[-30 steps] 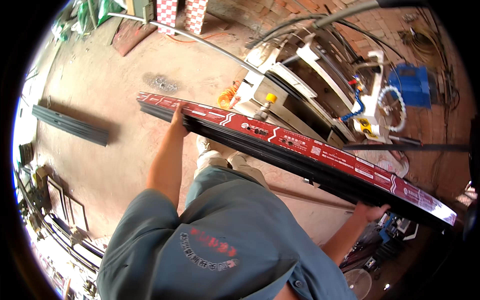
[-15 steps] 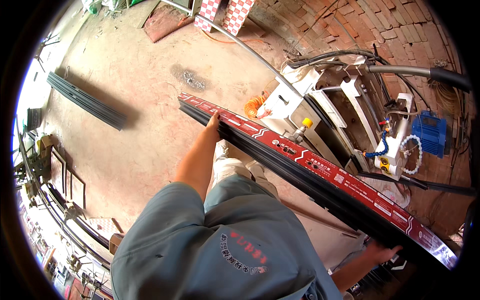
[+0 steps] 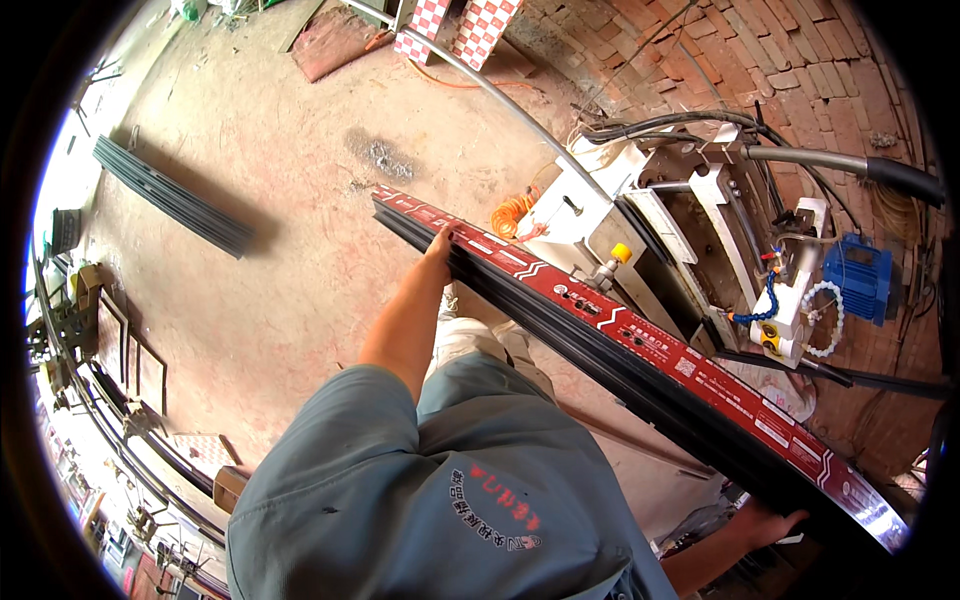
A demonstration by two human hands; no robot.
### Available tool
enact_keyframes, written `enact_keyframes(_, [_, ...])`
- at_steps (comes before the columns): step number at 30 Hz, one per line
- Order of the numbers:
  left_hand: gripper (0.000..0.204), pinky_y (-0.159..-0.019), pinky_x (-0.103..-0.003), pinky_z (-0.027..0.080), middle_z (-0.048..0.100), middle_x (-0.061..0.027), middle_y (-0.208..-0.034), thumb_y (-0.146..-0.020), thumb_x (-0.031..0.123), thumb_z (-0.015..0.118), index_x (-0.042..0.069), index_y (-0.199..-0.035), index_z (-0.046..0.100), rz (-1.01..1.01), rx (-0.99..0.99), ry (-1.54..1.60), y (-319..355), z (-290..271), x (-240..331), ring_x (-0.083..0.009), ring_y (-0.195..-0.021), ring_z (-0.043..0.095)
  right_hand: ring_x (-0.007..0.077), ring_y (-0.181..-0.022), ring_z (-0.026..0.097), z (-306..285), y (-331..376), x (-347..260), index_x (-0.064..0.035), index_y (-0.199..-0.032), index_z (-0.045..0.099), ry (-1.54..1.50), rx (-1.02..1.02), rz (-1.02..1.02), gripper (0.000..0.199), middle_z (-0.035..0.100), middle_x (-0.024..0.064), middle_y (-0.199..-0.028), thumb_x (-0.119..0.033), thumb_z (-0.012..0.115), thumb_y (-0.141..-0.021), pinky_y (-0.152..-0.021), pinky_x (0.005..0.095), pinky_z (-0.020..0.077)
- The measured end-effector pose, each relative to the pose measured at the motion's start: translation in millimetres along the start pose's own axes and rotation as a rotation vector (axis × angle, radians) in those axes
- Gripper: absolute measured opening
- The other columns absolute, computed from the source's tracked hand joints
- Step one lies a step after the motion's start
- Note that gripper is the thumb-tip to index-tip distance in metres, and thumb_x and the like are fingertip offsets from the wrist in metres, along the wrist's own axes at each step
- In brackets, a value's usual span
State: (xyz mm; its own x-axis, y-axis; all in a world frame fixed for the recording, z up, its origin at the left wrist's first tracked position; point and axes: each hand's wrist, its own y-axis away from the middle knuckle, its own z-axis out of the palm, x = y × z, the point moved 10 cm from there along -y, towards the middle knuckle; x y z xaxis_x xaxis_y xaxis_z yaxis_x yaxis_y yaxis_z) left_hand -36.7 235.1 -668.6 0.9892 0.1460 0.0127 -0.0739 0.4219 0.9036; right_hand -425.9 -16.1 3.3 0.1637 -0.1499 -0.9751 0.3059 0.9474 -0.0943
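Note:
A long black profile (image 3: 640, 338) with red printed film along its top slants across the view, from the middle down to the lower right. Several dark holes or cut-outs show along its red face. My left hand (image 3: 440, 250) grips it close to the upper-left end, thumb over the film and the other fingers hidden below. Toward the other end, my right hand (image 3: 762, 522) is closed around the black lower side, its fingers partly in shadow. Whether this is one piece or several stacked together, I cannot tell.
Right of the profile stands a white machine (image 3: 625, 225) with a blue motor (image 3: 858, 280), a yellow knob (image 3: 621, 252) and an orange coiled hose (image 3: 514, 215). A bundle of dark profiles (image 3: 175, 198) lies on the floor at left. Racks line the left edge; checkered panels (image 3: 485, 32) stand at the back.
The profile's upper-left end and my left hand have shifted slightly right in the view. Both hands keep their hold, and the machine also appears a little further right.

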Motion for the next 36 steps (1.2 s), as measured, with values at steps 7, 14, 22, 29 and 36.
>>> enact_keyframes(7, [0.056,-0.088,-0.044,0.052,0.069,-0.0117,-0.098,-0.088,0.058,0.047,0.007,-0.105,0.063,0.010,0.030,-0.067,4.5,3.7,0.3,-0.0278,-0.091,0.067,0.0295,-0.132,0.042,2.2,3.5,-3.8,-0.0037,-0.145,0.036,-0.001,-0.023,-0.018,0.064,0.039,0.0158,-0.148,-0.049,0.040,-0.100,-0.114,0.0426,0.0281])
enact_keyframes(14, [0.065,-0.095,-0.045,0.049,0.068,-0.0157,-0.108,-0.088,0.062,0.047,0.004,-0.113,0.063,0.034,-0.078,-0.044,-14.0,3.6,-4.5,-0.0306,-0.099,0.065,0.0294,-0.131,0.043,-20.5,-5.6,0.0,-0.0044,-0.145,0.035,0.020,0.005,0.018,0.064,0.039,0.0155,-0.148,-0.049,0.041,-0.100,-0.114,0.0430,0.0290])
enact_keyframes(22, [0.063,-0.097,-0.060,0.043,0.052,-0.0153,-0.131,-0.086,0.062,0.053,0.010,-0.123,0.053,0.007,-0.071,-0.097,18.4,8.3,-1.6,-0.0385,-0.116,0.051,0.0293,-0.118,0.054,-99.5,-68.6,29.5,-0.0059,-0.136,0.049,0.015,0.119,0.073,0.053,0.056,0.0123,-0.134,-0.044,0.044,-0.100,-0.104,0.0433,0.0417])
enact_keyframes(29, [0.026,-0.089,-0.049,0.050,0.062,0.0001,-0.110,-0.089,0.048,0.057,0.024,-0.098,0.060,0.364,-0.191,0.083,70.9,49.4,24.5,-0.0251,-0.105,0.059,0.0307,-0.120,0.053,-167.5,-138.4,95.0,-0.0099,-0.133,0.052,-0.246,0.026,0.145,0.059,0.058,0.0097,-0.131,-0.054,0.034,-0.099,-0.107,0.0485,0.0396])
enact_keyframes(36, [0.029,-0.093,-0.050,0.049,0.065,0.0017,-0.110,-0.091,0.050,0.056,0.024,-0.099,0.064,0.725,-0.241,0.051,126.3,66.1,59.3,-0.0243,-0.108,0.060,0.0305,-0.119,0.055,-288.7,-193.0,256.1,-0.0074,-0.131,0.053,-0.333,0.175,0.391,0.053,0.058,0.0120,-0.130,-0.044,0.036,-0.097,-0.105,0.0496,0.0424])
